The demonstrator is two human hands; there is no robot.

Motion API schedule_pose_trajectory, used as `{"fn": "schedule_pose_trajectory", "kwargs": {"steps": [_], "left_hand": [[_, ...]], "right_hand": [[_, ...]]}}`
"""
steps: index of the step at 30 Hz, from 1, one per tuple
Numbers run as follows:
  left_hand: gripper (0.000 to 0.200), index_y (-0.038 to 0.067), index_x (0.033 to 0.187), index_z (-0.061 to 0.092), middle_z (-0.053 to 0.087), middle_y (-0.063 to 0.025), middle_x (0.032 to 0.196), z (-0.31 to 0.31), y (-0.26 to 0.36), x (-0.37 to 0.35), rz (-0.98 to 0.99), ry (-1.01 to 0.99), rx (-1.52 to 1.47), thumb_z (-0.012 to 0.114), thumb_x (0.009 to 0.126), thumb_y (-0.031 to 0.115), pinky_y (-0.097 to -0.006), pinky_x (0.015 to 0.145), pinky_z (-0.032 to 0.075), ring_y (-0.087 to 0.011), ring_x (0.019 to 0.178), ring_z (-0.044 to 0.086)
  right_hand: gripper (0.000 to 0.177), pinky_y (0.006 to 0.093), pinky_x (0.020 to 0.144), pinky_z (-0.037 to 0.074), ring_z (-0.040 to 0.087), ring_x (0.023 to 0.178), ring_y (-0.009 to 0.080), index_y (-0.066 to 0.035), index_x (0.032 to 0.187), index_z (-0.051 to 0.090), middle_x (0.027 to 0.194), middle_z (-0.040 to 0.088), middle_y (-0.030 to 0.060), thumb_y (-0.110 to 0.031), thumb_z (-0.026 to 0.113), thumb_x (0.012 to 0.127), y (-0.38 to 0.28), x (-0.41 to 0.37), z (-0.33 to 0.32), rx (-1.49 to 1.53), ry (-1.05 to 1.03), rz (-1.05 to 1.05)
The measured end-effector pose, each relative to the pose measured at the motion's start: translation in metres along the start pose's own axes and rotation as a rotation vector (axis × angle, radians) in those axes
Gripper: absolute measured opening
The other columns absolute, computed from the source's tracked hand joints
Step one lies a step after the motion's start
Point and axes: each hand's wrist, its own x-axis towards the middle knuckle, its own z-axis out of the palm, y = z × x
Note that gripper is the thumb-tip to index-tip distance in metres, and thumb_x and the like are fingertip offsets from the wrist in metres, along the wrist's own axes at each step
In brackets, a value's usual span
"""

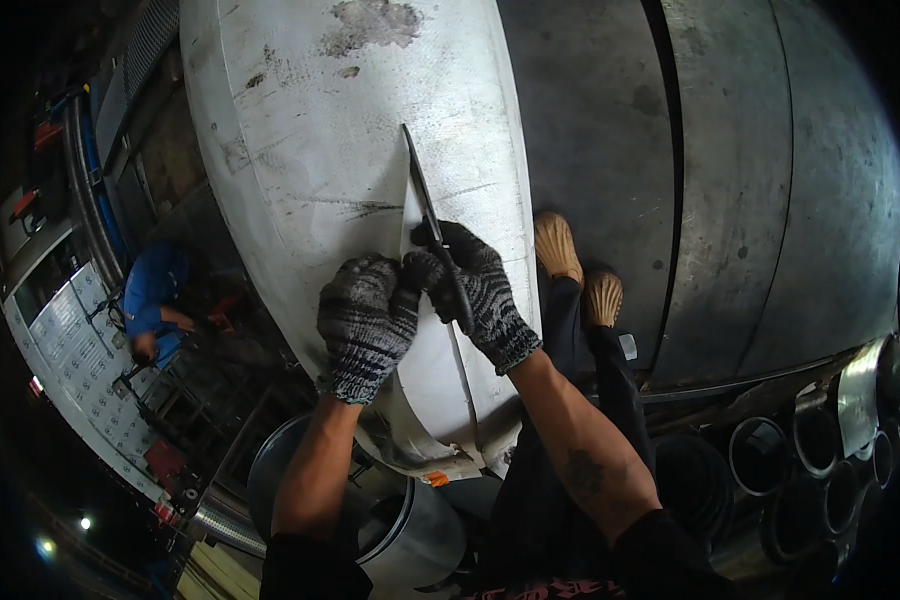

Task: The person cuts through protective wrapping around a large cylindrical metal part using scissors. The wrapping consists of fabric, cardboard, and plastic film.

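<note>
Both hands wear black-and-grey striped knit gloves. In my right hand (475,290) is a long, thin knife (422,185), its dark handle in my closed fingers and its tip pointing away from me. The blade lies along a slit in a large white wrapping sheet (310,130), which covers a long, bulky form. Beside it, my left hand (365,310) is closed at the slit's edge, apparently pinching the wrapping; the fingertips are partly hidden. Behind the knife, the cut (460,370) runs back toward my body, its edges slightly parted.
Dark metal sheets (600,110) lie to the right, where my shoes (560,248) stand. Several metal rings or pipe ends (758,455) sit at lower right. A metal drum (430,540) is below the wrapped form. At left, a person in blue (155,300) bends beside a frame.
</note>
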Motion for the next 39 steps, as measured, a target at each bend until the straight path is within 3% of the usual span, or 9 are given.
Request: {"fn": "schedule_pose_trajectory", "kwargs": {"steps": [3, 5, 14, 26, 39], "left_hand": [[0.014, 0.003, 0.084, 0.069, 0.066, -0.0143, 0.078, -0.001, 0.003, 0.006, -0.03, -0.056, -0.044, 0.064, 0.091, 0.014, -0.0411, 0.071, 0.052, -0.0327, 0.075, 0.065], [0.014, 0.003, 0.084, 0.069, 0.065, -0.0137, 0.077, -0.006, 0.005, 0.005, -0.074, -0.031, -0.12, 0.065, 0.092, 0.013, -0.0403, 0.07, 0.052, -0.032, 0.074, 0.065], [0.018, 0.0, 0.078, 0.066, 0.064, -0.0165, 0.075, -0.002, -0.002, -0.003, -0.098, 0.062, -0.291, 0.068, 0.091, 0.013, -0.0425, 0.068, 0.05, -0.0342, 0.073, 0.064], [0.021, 0.002, 0.083, 0.067, 0.067, -0.0158, 0.079, -0.012, -0.012, -0.01, -0.161, -0.011, -0.394, 0.069, 0.091, 0.022, -0.0436, 0.073, 0.052, -0.0339, 0.077, 0.065], [0.021, 0.001, 0.086, 0.067, 0.065, -0.0159, 0.08, -0.027, -0.017, -0.009, -0.208, -0.034, -0.486, 0.07, 0.091, 0.022, -0.0427, 0.071, 0.05, -0.0324, 0.077, 0.064]], "right_hand": [[0.049, 0.0217, 0.045, 0.043, 0.051, 0.052, 0.0057, -0.002, 0.125, 0.061, 0.091, 0.069, 0.008, -0.031, 0.077, 0.089, 0.002, 0.008, 0.003, 0.013, 0.024, -0.027], [0.053, 0.0231, 0.043, 0.042, 0.052, 0.051, 0.0064, -0.003, 0.123, 0.062, 0.076, 0.064, 0.0046, -0.033, 0.083, 0.084, 0.003, 0.009, 0.007, 0.084, 0.061, -0.021], [0.056, 0.0228, 0.044, 0.043, 0.053, 0.052, 0.0063, 0.001, 0.123, 0.061, 0.078, 0.065, 0.005, -0.034, 0.082, 0.085, -0.033, 0.024, 0.014, 0.01, 0.076, -0.037], [0.039, 0.0241, 0.041, 0.042, 0.052, 0.049, 0.0064, 0.0, 0.114, 0.065, 0.07, 0.062, 0.0023, -0.027, 0.079, 0.089, -0.059, 0.035, 0.018, 0.03, 0.084, -0.113], [0.04, 0.023, 0.042, 0.044, 0.054, 0.05, 0.007, 0.0, 0.117, 0.063, 0.071, 0.062, 0.002, -0.024, 0.078, 0.089, -0.087, 0.053, 0.021, 0.005, 0.073, -0.064]]}}
